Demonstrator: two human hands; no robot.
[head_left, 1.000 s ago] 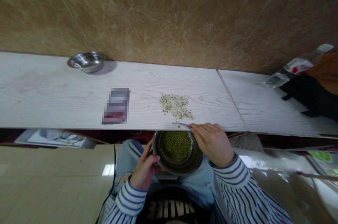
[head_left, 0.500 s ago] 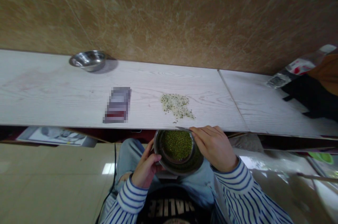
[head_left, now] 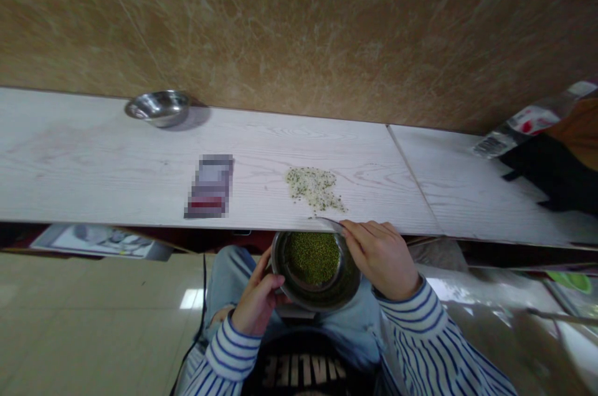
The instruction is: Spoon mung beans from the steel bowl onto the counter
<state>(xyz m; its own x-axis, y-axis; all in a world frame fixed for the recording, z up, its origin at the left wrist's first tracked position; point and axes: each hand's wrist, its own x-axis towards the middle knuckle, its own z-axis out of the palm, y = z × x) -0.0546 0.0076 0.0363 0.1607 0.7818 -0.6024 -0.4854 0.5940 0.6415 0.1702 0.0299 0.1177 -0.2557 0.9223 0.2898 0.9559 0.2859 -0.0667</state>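
Note:
My left hand grips the left rim of a steel bowl, thumb over the edge. Green mung beans lie inside the bowl, which is held just below the table's front edge. In my right hand is a thin, curved metal utensil; whether it is a spoon seen edge-on or a knife I cannot tell. Its tip points left over the table edge, close to a few stray beans. Just beyond it, a flat pile of white grains mixed with green beans is spread on the table.
On the white table stand a small steel bowl at the back left and a blurred-out flat rectangular object. A plastic bottle lies by a dark and brown bag at the right. The wall rises behind.
The utensil's tip dipped to the table edge over the bowl, then rose back onto the tabletop. Fewer stray beans lie by the edge. My left hand keeps its hold on the bowl.

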